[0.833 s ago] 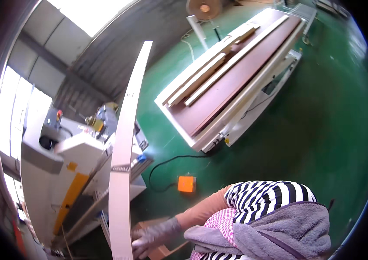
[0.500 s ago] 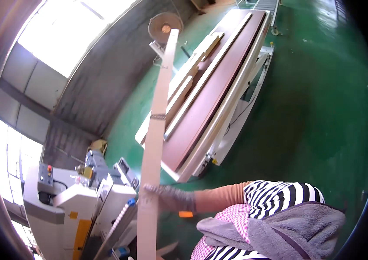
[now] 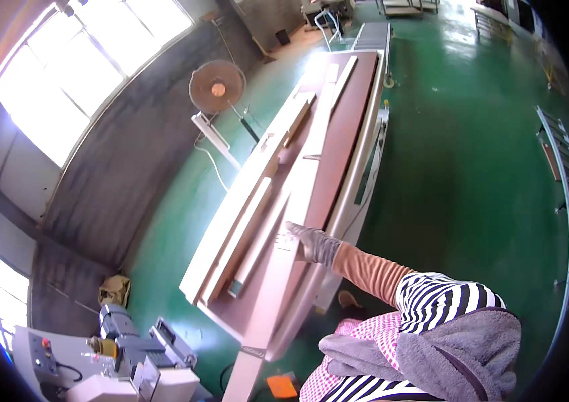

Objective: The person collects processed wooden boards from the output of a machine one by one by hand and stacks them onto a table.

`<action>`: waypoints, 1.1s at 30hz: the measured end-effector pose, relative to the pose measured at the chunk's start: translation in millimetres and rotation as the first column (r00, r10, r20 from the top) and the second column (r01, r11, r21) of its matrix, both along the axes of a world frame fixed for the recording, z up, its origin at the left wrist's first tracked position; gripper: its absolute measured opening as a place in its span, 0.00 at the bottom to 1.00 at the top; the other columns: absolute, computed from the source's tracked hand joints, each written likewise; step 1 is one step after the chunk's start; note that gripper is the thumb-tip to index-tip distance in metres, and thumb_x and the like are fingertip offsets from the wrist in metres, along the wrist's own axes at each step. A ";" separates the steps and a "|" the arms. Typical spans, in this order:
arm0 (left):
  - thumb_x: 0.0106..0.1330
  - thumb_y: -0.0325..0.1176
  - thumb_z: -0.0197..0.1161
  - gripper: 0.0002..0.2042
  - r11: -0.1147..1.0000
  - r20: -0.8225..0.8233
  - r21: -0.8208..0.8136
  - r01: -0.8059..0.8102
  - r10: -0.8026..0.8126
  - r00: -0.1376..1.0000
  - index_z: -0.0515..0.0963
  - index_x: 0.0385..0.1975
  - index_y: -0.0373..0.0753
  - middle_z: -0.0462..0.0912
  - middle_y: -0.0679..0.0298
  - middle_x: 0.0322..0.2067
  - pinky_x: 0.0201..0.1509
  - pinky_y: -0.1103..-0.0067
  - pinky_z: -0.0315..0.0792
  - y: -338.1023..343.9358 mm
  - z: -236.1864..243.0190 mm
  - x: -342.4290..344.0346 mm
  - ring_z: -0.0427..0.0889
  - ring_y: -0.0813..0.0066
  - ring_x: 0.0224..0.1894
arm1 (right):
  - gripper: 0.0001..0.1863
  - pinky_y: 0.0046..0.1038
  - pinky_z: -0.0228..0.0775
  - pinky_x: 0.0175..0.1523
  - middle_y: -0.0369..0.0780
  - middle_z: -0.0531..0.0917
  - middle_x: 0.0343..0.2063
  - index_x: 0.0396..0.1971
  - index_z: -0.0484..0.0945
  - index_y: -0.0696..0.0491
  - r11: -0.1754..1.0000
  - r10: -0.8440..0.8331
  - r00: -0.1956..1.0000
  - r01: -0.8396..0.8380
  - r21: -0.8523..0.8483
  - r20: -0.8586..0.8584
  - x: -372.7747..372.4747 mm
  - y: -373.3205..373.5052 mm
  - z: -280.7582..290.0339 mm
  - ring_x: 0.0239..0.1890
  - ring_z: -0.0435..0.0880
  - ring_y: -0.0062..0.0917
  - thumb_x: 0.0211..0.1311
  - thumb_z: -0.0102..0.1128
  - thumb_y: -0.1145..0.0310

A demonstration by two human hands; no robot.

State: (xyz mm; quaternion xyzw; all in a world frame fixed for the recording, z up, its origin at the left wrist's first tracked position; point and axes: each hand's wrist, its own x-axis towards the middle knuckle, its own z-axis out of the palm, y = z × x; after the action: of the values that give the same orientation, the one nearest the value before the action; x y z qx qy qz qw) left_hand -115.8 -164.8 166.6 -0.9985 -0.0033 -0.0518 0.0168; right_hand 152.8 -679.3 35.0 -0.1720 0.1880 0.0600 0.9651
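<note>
Board: a long pale board (image 3: 311, 167) lies lengthwise on the brown top of the work table, its near end under the gloved hand, its far end running up toward the fan side of the table.
Hand: the gloved hand (image 3: 311, 242), reaching in on an orange sleeve (image 3: 371, 271), rests flat on the near end of that board with fingers spread and not curled round it; which of the person's 2 hands it is cannot be told, and the other hand is out of view.
Grip: pressing or touching only, not clenched on the board as far as shows.
Neighbouring strips: 2 more pale strips (image 3: 257, 234) lie just left of the hand, side by side along the table's left edge.
Table: the long work table (image 3: 358, 134) stretches away diagonally over the green floor (image 3: 472, 167).
Person: a striped shirt and a grey wrap (image 3: 458, 348) fill the lower right.
Surroundings: a round fan (image 3: 217, 87) stands by the grey wall; a grey machine (image 3: 117, 355) sits at the lower left; a small orange box (image 3: 281, 386) lies on the floor near the table's end.
</note>
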 end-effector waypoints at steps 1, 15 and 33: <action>0.48 0.47 0.72 0.32 0.997 0.005 0.025 0.069 -0.069 0.998 0.74 0.55 0.43 0.83 0.53 0.43 0.53 0.59 0.73 2.5 -15.3 27.1 0.81 0.52 0.46 | 0.23 0.37 0.78 0.54 0.45 0.81 0.49 0.52 0.73 0.57 0.998 -0.011 0.998 0.008 -0.057 -0.055 22.8 -19.1 -4.2 0.47 0.82 0.33 0.67 0.61 0.56; 0.41 0.51 0.77 0.34 0.989 -0.362 0.059 0.138 -0.108 0.926 0.75 0.51 0.46 0.85 0.59 0.38 0.48 0.66 0.78 -128.2 -147.7 347.0 0.83 0.56 0.43 | 0.11 0.46 0.80 0.51 0.42 0.84 0.42 0.46 0.75 0.53 0.924 -0.370 0.846 0.292 -0.249 -0.383 278.5 -215.3 -119.8 0.43 0.85 0.37 0.67 0.56 0.66; 0.37 0.44 0.80 0.35 0.987 -0.330 -0.122 0.102 -0.138 0.934 0.76 0.49 0.45 0.82 0.57 0.39 0.51 0.63 0.72 -289.3 -310.6 558.6 0.80 0.54 0.44 | 0.19 0.53 0.70 0.56 0.40 0.80 0.49 0.53 0.74 0.50 0.608 -0.133 0.845 -0.343 -0.716 -0.517 421.2 -389.3 -276.0 0.53 0.78 0.39 0.62 0.64 0.68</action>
State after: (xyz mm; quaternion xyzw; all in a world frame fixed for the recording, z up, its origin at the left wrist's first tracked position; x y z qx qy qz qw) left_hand 442.7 -454.0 -144.1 -0.9905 0.0580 0.1190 -0.0377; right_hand 574.0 -1068.7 -241.0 -0.5653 0.4382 0.0748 0.6949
